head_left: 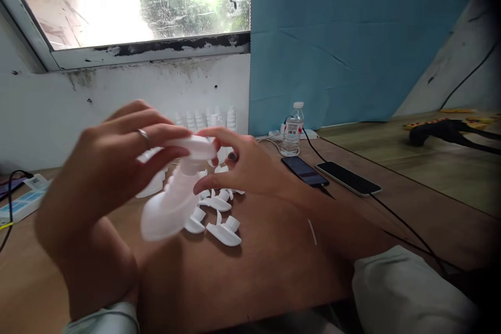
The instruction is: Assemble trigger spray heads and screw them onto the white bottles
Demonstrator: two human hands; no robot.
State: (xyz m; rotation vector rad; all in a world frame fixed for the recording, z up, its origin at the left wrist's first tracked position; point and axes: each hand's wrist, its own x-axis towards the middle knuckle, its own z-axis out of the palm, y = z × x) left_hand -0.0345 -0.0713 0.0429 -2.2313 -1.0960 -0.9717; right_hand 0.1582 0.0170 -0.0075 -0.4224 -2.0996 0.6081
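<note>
Held tilted in front of me is a translucent white, ridged plastic body (168,214), with its wide rounded end low and to the left. At its upper end sits a smooth white plastic cap-like part (201,147). My left hand (129,151), with a ring on one finger, is closed on that part, pinching it from the left. My right hand (238,162) curls round the same end from the right, its thumb beside the ridged body. Motion blurs both hands slightly. Beneath them on the table lie several white spouted plastic parts (225,232).
Several ridged white pieces (230,117) stand upright by the wall. A water bottle (292,130), a dark phone (304,171) and a second phone (348,178) with cables lie to the right. A power strip (25,206) is at left. A thin white strip (312,232) lies on the brown table (274,271).
</note>
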